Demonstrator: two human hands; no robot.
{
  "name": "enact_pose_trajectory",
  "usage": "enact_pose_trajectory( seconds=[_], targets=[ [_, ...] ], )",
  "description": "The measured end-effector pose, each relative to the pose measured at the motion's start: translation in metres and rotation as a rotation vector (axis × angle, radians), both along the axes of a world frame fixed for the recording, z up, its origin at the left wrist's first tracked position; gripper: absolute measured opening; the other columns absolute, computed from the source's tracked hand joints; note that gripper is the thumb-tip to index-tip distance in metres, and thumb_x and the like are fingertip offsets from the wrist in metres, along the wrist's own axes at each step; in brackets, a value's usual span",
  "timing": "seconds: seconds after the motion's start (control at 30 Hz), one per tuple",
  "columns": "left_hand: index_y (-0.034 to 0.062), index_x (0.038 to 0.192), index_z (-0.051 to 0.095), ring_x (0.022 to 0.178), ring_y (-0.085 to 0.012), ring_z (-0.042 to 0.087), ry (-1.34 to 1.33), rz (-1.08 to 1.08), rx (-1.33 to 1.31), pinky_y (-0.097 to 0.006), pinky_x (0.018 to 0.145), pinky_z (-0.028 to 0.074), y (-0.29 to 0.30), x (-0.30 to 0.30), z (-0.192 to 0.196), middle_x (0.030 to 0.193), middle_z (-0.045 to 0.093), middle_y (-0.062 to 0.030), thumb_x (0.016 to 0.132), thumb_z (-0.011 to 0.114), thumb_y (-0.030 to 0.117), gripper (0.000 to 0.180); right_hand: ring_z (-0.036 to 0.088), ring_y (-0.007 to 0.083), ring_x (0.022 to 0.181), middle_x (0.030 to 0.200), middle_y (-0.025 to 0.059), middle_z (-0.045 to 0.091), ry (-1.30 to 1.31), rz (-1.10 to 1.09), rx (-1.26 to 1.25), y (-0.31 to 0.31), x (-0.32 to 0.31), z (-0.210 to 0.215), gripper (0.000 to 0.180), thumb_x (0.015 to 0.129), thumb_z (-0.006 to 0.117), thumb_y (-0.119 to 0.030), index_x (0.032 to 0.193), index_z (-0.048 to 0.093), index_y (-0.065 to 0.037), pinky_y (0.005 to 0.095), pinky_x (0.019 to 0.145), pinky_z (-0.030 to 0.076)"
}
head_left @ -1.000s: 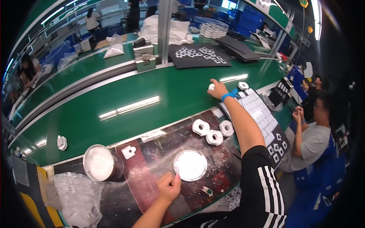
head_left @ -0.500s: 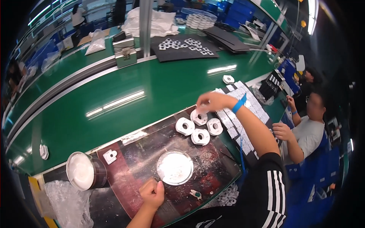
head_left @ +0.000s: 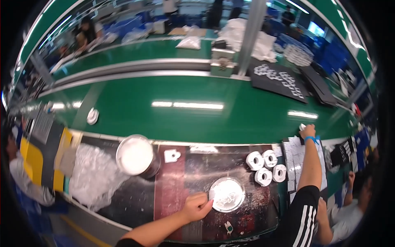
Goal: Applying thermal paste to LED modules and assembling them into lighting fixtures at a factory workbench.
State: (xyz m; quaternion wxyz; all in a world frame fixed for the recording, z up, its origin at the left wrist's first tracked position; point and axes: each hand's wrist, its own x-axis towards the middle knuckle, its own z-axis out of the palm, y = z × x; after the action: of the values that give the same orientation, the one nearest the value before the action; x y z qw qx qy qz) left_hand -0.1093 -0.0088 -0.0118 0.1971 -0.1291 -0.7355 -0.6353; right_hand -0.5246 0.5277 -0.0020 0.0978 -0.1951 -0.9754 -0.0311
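My left hand (head_left: 198, 206) is closed, with its thumb at the left rim of a round, shallow dish (head_left: 242, 197) on the dark work board. Whatever its curled fingers may hold is hidden. My right hand (head_left: 307, 132), with a blue band at the wrist, is stretched far out over the green belt. Its fingers close on a white plastic part (head_left: 302, 126), mostly covered by the hand. Several white ring-shaped parts (head_left: 263, 176) sit grouped on the board, right of the dish. A flat white piece with a round end (head_left: 172, 155) lies farther left.
A clear tub with white contents (head_left: 136, 155) and a crumpled plastic bag (head_left: 92, 177) stand at the left. Another white part (head_left: 93, 116) rests on the green belt (head_left: 173, 123). Right of the board are sheets of white labels (head_left: 293, 160). People work on both sides.
My right hand has moved from above the ring-shaped parts out to the white part on the belt. The view has turned right. My left hand stays by the dish.
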Motion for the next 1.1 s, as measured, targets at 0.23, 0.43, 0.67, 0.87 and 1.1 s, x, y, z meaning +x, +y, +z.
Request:
enact_pose_trajectory(
  seconds=[0.23,0.43,0.67,0.87,1.1],
  targets=[
    [0.0057,0.061,0.036,0.05,-0.0268,0.039,0.046,0.014,-0.003,-0.041,0.051,0.03,0.0,0.0,0.004,0.059,0.038,-0.0095,0.09,0.071,0.0,0.046,0.067,0.0303,0.106,0.121,0.0165,0.064,0.44,0.755,-0.359,-0.076,0.048,0.07,0.032,0.087,0.083,-0.019,0.11,0.071,0.0,0.0419,0.085,0.057],
    [0.0028,0.063,0.041,0.052,-0.023,0.039,0.0,0.102,0.009,-0.039,0.051,0.032,-0.001,0.002,-0.005,0.061,0.041,-0.0101,0.091,0.072,0.004,0.041,0.062,0.0373,0.121,0.131,0.0174,0.064,-0.01,1.198,-0.666,-0.253,0.343,0.144,0.038,0.072,0.081,-0.005,0.109,0.071,-0.004,0.0465,0.102,0.05],
    [0.0016,0.069,0.049,0.055,-0.0229,0.045,-0.019,0.02,-0.126,-0.037,0.052,0.035,-0.014,0.013,0.015,0.065,0.049,-0.0099,0.092,0.073,0.007,0.034,0.061,0.0403,0.125,0.141,0.0169,0.06,-0.021,1.318,-0.441,-0.312,0.495,0.065,0.041,0.075,0.08,-0.007,0.115,0.068,-0.005,0.0473,0.103,0.052],
    [0.0073,0.127,0.062,0.121,-0.0343,0.057,-0.004,-0.13,-0.38,-0.045,0.104,0.044,0.009,0.085,0.05,0.127,0.062,-0.0139,0.083,0.084,0.028,0.054,0.055,0.0404,0.133,0.15,0.0185,0.052,0.092,1.002,-0.656,-0.294,0.538,0.048,0.054,0.08,0.081,-0.008,0.132,0.069,-0.016,0.0467,0.109,0.047],
    [0.0099,0.142,0.056,0.128,-0.0379,0.057,-0.149,-0.171,-0.607,-0.048,0.106,0.044,0.032,0.11,0.026,0.143,0.059,-0.0147,0.076,0.089,0.025,0.075,0.065,0.034,0.112,0.134,0.0171,0.061,0.275,0.742,-0.797,-0.239,0.577,0.054,0.032,0.085,0.078,-0.002,0.117,0.074,-0.006,0.04,0.093,0.055]
  ],
)
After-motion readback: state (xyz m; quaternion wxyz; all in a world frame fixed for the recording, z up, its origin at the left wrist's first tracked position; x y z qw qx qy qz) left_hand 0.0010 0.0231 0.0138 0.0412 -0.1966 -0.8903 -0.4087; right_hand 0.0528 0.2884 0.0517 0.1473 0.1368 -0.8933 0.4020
